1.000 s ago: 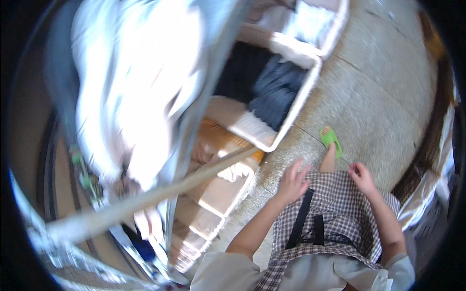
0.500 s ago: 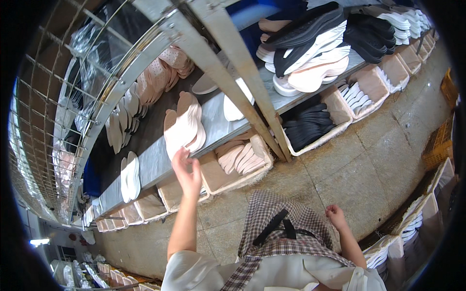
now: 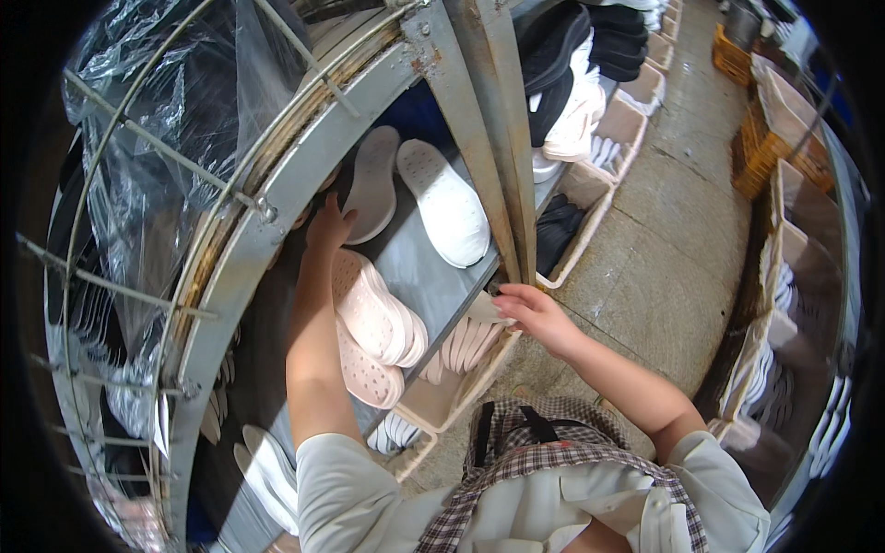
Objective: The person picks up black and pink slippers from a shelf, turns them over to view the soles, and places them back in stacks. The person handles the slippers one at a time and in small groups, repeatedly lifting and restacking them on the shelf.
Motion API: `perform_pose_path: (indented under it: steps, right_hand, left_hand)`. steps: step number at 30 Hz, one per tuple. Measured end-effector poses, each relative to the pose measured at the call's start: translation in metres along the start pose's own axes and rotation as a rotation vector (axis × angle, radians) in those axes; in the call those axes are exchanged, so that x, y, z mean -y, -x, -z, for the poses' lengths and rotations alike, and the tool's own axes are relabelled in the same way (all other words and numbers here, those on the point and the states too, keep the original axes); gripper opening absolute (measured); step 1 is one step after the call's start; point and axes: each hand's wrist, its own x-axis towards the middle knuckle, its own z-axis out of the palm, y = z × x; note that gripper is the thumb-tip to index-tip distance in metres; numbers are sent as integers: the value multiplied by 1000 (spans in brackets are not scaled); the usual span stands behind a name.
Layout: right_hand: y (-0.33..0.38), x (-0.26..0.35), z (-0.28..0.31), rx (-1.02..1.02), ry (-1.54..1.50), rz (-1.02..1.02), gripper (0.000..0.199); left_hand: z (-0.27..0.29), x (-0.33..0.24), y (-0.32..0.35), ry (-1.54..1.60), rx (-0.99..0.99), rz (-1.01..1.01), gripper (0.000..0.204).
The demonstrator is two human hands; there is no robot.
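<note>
My left hand (image 3: 329, 226) reaches deep into the metal shelf, its thumb apart from the fingers. It is beside a grey-white shoe sole (image 3: 373, 184), near pinkish soles partly hidden behind the frame; I see nothing held. Below its forearm lies a small stack of pale pink soles (image 3: 378, 318) with holes. A bright white sole (image 3: 444, 207) rests to the right, close to the shelf edge. My right hand (image 3: 536, 316) is stretched out at the foot of the upright post, over the corner of a bin of pale pink soles (image 3: 466, 348). Its fingers look extended, with nothing plainly gripped.
A rusty metal post (image 3: 505, 147) and curved grey frame (image 3: 277, 198) border the shelf opening. Clear plastic sheeting (image 3: 175, 101) hangs behind wire mesh. Black soles fill a lined bin (image 3: 599, 207). Orange crates (image 3: 751, 152) and more bins stand across the tiled floor (image 3: 668, 240).
My left hand has moved from the front pink soles deeper into the shelf. The right hand has come up from my side to the bin by the post. The view has shifted closer to the shelf.
</note>
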Motion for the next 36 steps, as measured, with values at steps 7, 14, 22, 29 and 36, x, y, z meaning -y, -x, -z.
perform_pose_path:
  steps: [7,14,22,29,36]
  right_hand:
    - [-58,10,-45,-296,-433,-76,45]
    - [-102,20,-67,-575,-549,-41,32]
    - [-7,37,-33,-162,-487,-150,14]
    - [156,20,66,-11,-343,-65,46]
    - [232,7,81,-308,-455,216,63]
  left_hand:
    - [-49,34,-48,106,136,-136,70]
    - [-1,21,-25,1035,476,412,27]
    - [33,35,9,1274,428,306,15]
    - [22,4,21,1291,394,294,27]
    - [-21,-67,13,1232,464,323,24]
